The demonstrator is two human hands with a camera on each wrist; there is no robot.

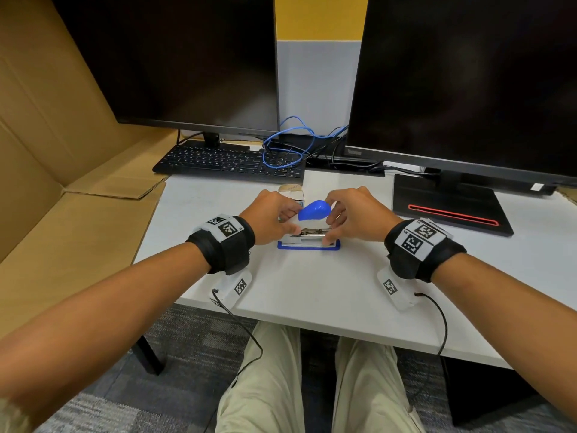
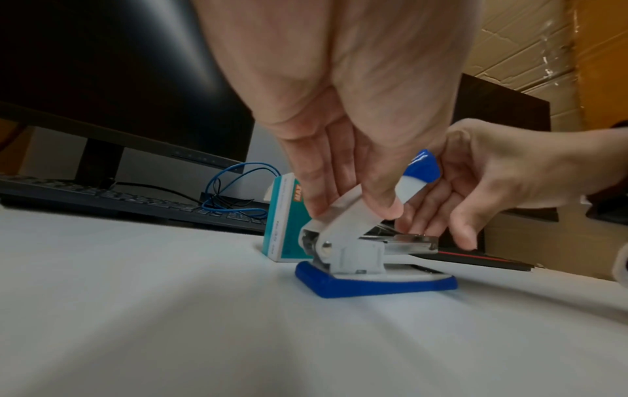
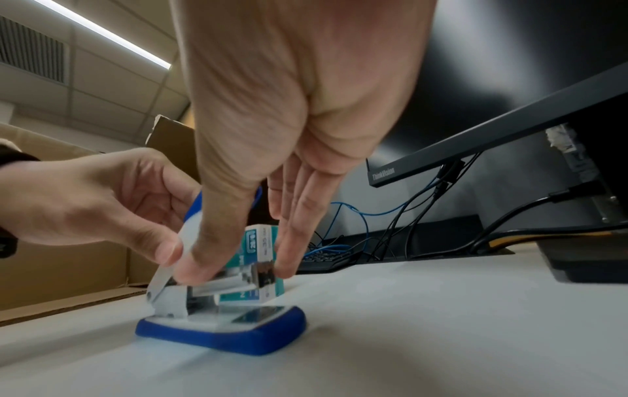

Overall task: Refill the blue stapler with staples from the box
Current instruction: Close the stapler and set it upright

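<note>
The blue stapler (image 1: 309,246) stands on its blue base (image 2: 374,284) on the white desk, its blue-tipped lid (image 1: 313,210) swung up. My left hand (image 1: 288,221) pinches the white part of the lid (image 2: 346,212) near the hinge. My right hand (image 1: 329,229) holds the bare metal magazine (image 3: 234,283), thumb on its near side and straight fingers at its front end. Whether a staple strip lies in it is hidden. The teal and white staple box (image 1: 292,195) stands just behind the stapler (image 3: 220,333), with its flap open.
A black keyboard (image 1: 228,160) and looped blue cable (image 1: 281,151) lie behind the box. Two dark monitors (image 1: 175,57) fill the back, with a black stand base (image 1: 449,204) to the right. Cardboard (image 1: 62,182) borders the desk's left. The desk edge (image 1: 312,326) is near my legs.
</note>
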